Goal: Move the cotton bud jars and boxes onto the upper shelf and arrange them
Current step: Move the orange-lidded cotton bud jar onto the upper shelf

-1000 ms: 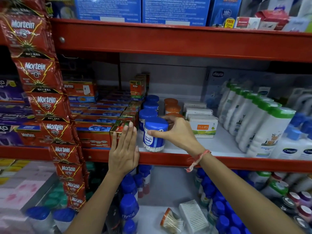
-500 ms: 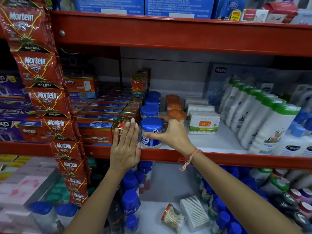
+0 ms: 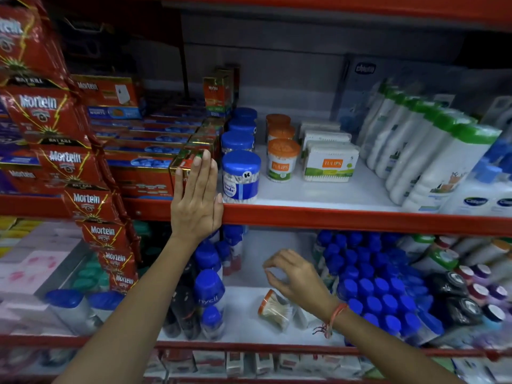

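A: Upper shelf [image 3: 318, 216], stock as it stands. Blue-lidded cotton bud jars [image 3: 240, 177]: one row running front to back, front jar upright near the red edge. Orange-lidded Tulips jars [image 3: 282, 159]: second row, just right of the blue ones. Tulips cotton bud boxes [image 3: 329, 162]: third row, beside the orange jars.

B: Lower shelf?

A: One orange-lidded jar lying on its side [image 3: 274, 307], buds visible through the wall, on the white board between the blue-capped bottles [image 3: 371, 286]. A white item lies just beside it, half hidden by the wrist; possibly another box, cannot confirm.

B: Hands?

A: Left hand [image 3: 198, 199]: flat, fingers straight, palm against the Mortein boxes [image 3: 191, 159] at the shelf front, gripping nothing, just beside the front blue jar. Right hand [image 3: 297, 275]: empty, fingers curled and parted, above the fallen jar, not touching it.

B: Risks?

A: Judged only. A jar on its side can roll under a one-sided pinch and knock the packed bottles. The lid may not be tight; lifting by it could spill buds. On the way up, the load could clip the red edge or topple the front blue jar. If the left palm lets go, the Mortein stack may lean into the jar row.
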### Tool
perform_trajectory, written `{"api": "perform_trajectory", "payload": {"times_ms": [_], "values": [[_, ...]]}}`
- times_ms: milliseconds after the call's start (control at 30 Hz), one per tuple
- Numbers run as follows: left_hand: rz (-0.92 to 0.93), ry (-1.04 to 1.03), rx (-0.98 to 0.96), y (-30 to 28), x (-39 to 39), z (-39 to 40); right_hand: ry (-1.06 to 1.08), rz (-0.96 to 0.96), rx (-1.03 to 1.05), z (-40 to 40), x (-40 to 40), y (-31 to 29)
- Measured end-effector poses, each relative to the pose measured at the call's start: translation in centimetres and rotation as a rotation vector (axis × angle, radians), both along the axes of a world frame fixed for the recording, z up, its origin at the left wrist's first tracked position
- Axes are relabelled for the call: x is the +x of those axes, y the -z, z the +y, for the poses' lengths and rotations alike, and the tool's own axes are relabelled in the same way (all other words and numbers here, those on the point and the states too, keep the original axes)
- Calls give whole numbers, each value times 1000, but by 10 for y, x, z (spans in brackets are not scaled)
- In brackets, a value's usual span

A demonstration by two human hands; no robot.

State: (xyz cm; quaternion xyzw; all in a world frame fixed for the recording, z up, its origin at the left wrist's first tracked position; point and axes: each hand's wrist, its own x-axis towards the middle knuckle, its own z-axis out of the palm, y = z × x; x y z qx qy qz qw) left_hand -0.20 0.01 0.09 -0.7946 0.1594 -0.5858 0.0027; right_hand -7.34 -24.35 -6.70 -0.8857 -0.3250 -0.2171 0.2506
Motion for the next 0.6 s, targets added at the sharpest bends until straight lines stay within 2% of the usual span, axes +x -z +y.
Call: {"api": "perform_trajectory", "payload": {"times_ms": [133, 233, 367, 500, 600], "values": [[14, 7, -14, 1, 0, 0, 192, 490, -350, -13, 5, 53], [7, 0, -9, 2, 0, 0, 305, 694, -426, -13, 5, 78], [10, -7, -11, 2, 0, 0, 354, 745, -415, -1, 3, 96], [3, -8, -6, 1, 0, 0, 363, 793, -293, 7, -4, 107], [1, -15, -5, 1, 0, 0, 370, 782, -277, 7, -4, 111]]}}
